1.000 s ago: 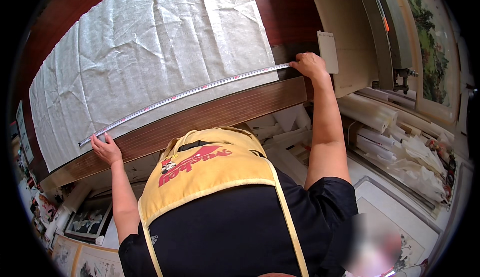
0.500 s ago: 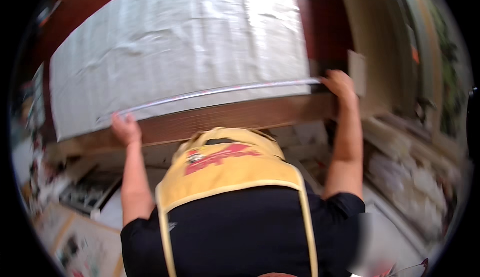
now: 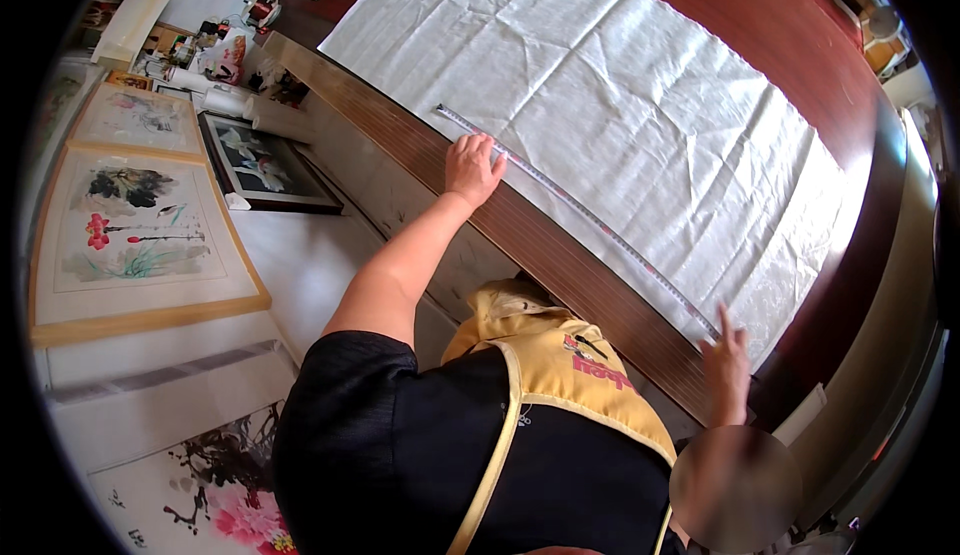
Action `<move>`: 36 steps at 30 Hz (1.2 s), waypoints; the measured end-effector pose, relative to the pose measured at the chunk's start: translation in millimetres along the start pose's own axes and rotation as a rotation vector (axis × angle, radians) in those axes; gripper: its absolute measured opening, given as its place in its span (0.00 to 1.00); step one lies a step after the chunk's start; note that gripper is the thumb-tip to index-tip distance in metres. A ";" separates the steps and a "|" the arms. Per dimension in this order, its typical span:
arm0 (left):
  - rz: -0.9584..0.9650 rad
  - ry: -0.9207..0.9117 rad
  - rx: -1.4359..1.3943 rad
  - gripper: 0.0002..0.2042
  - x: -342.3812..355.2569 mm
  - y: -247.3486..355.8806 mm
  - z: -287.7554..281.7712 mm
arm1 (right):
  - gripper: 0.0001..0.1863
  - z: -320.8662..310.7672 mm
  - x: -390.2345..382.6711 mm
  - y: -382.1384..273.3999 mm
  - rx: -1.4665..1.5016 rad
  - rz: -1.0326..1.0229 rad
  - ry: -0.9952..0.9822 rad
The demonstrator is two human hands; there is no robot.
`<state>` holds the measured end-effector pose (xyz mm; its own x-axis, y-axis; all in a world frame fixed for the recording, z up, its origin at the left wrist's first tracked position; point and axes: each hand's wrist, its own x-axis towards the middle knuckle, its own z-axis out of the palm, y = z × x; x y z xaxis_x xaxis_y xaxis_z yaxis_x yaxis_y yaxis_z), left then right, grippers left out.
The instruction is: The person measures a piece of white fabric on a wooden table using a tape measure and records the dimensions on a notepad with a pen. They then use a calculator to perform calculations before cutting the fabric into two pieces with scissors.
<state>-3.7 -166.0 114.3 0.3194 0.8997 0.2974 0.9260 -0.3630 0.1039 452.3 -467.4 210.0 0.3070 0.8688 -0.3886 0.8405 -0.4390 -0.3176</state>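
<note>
A long narrow tape measure is stretched over a creased white cloth, close to the cloth's near edge. Near the tape's far-left end, my left hand presses fingers and thumb together at its edge, and a short dark-tipped length sticks out past it. At the other end the blade runs up to my right hand, whose index finger points out while the rest curls round that end. Whatever lies inside the right palm is hidden.
The dark red table has a brown striped front edge at my apron. On the left stand framed flower paintings, paper rolls and a dark-framed picture. A light panel borders the right side.
My view has swung left, so the cloth and tape now slant down to the right. The tape remains stretched between both hands. My right index finger is now extended.
</note>
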 end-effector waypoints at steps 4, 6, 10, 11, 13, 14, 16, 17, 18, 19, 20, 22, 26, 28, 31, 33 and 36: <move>0.066 -0.044 -0.025 0.11 10.9 -9.2 -14.6 | 0.34 43.0 37.1 -118.0 -0.059 -0.235 0.001; 0.093 -0.085 -0.059 0.10 17.1 -16.9 -15.9 | 0.34 51.4 47.0 -168.7 -0.136 -0.216 0.020; 0.207 -0.043 -0.116 0.09 26.8 -37.1 -17.5 | 0.31 72.4 57.5 -210.2 -0.228 -0.126 0.055; 0.233 -0.047 -0.175 0.07 29.0 -41.8 -19.4 | 0.30 73.6 56.8 -214.3 -0.237 -0.103 0.064; 0.219 -0.052 -0.348 0.06 35.4 -63.7 -22.1 | 0.29 72.8 57.7 -222.6 -0.252 -0.054 0.043; 0.216 -0.053 -0.437 0.05 41.7 -75.7 -23.4 | 0.29 73.0 57.5 -223.9 -0.274 -0.054 0.046; 0.061 0.123 -0.431 0.05 54.8 -113.7 -24.1 | 0.29 76.5 55.5 -225.0 -0.312 -0.050 0.056; 0.001 0.226 -0.376 0.08 57.4 -138.5 -16.5 | 0.29 73.1 56.3 -231.6 -0.312 -0.037 0.030; -0.079 0.245 -0.322 0.09 61.6 -157.8 -14.8 | 0.29 72.6 56.8 -235.2 -0.312 -0.028 0.023; -0.090 0.187 -0.297 0.09 65.6 -174.4 -12.5 | 0.29 72.0 57.0 -237.7 -0.312 -0.019 0.017; -0.099 0.134 -0.271 0.10 70.7 -186.0 -10.3 | 0.29 71.2 58.4 -239.8 -0.311 -0.013 0.018; -0.124 0.035 -0.229 0.11 73.4 -196.3 -2.8 | 0.30 71.4 57.4 -240.7 -0.327 -0.022 0.025; -0.173 -0.043 -0.199 0.14 77.2 -197.4 0.5 | 0.30 74.7 56.4 -238.9 -0.333 -0.023 0.042; -0.220 -0.080 -0.179 0.15 77.4 -192.6 -1.9 | 0.30 75.1 55.3 -240.2 -0.334 -0.016 0.038; -0.274 -0.135 -0.171 0.17 78.5 -192.7 -2.9 | 0.31 73.6 55.1 -242.0 -0.334 -0.012 0.039; -0.326 -0.196 -0.168 0.17 81.5 -191.2 -7.5 | 0.31 75.5 55.5 -240.1 -0.330 -0.016 0.050; -0.417 -0.314 -0.162 0.18 89.0 -187.4 -14.6 | 0.30 74.6 54.8 -240.0 -0.327 -0.013 0.043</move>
<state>-151.7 -21.4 135.2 -0.0009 0.9955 -0.0951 0.9519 0.0300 0.3048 234.1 -331.5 200.4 0.3079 0.8858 -0.3473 0.9412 -0.3370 -0.0253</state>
